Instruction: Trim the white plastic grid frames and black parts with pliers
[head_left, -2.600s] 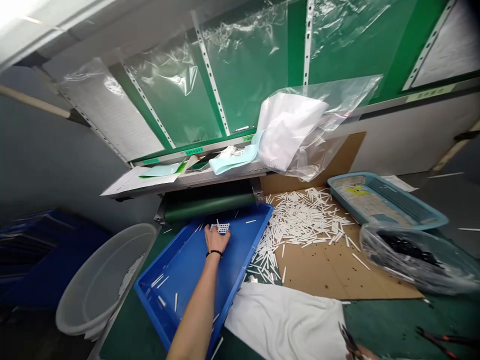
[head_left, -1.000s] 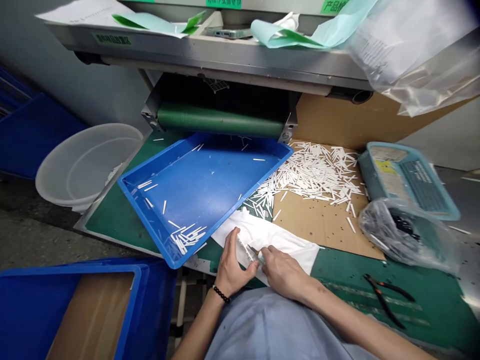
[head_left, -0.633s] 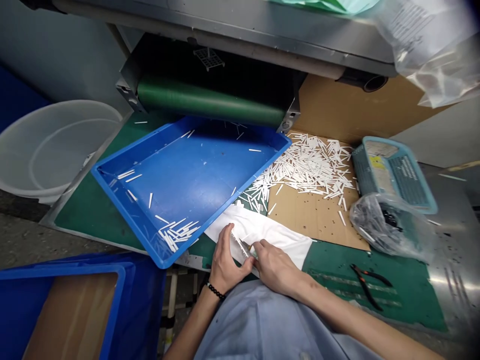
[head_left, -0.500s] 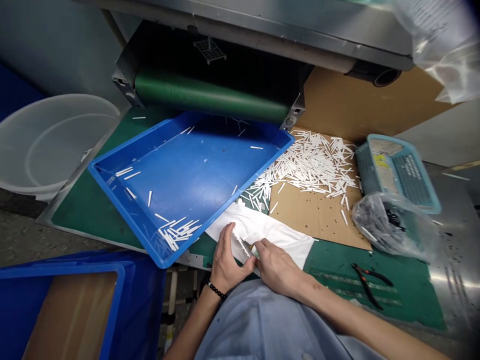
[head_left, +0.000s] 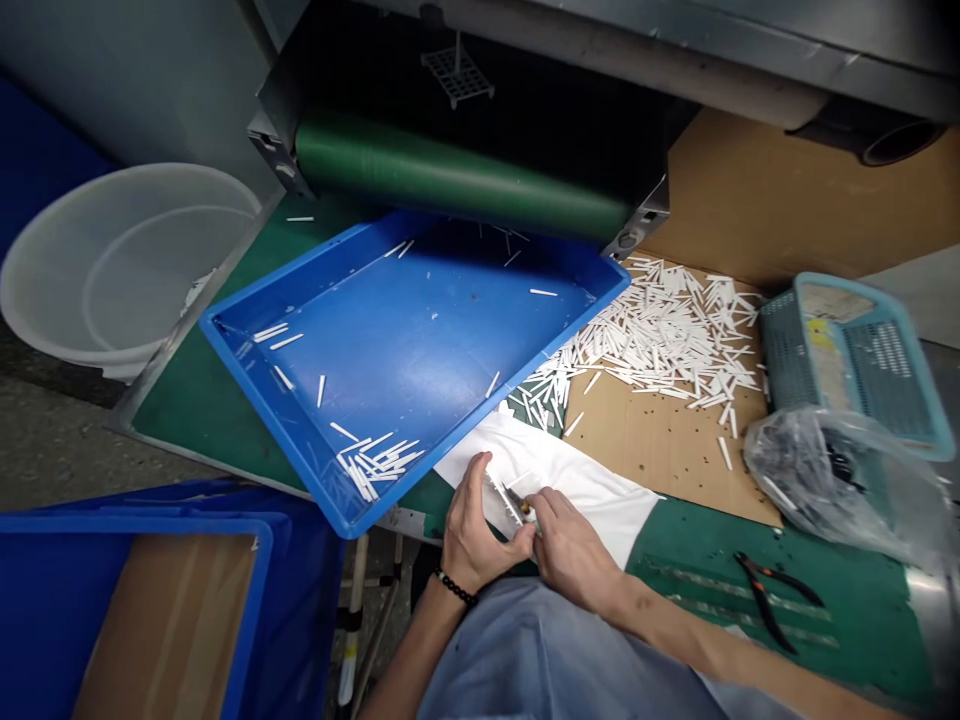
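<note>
A blue tray [head_left: 420, 350] held loose white sticks [head_left: 367, 465] at its near corner. The left hand [head_left: 472, 525] was closed on a small white piece [head_left: 501, 500] (its form too small to tell), above a white cloth [head_left: 555, 465]; the right hand [head_left: 574, 552] pinched its other end. Beyond, a heap of white sticks [head_left: 667, 340] lay on cardboard [head_left: 660, 460], and pliers [head_left: 765, 605] rested on a green mat [head_left: 720, 590].

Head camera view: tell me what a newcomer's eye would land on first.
A bright blue plastic tray lies at an angle on the green mat at centre, with a few white sticks inside. To its right, a dense heap of white sticks spreads across a cardboard sheet. At bottom centre, the left hand and right hand meet over a white cloth, gripping a small white piece.
</note>
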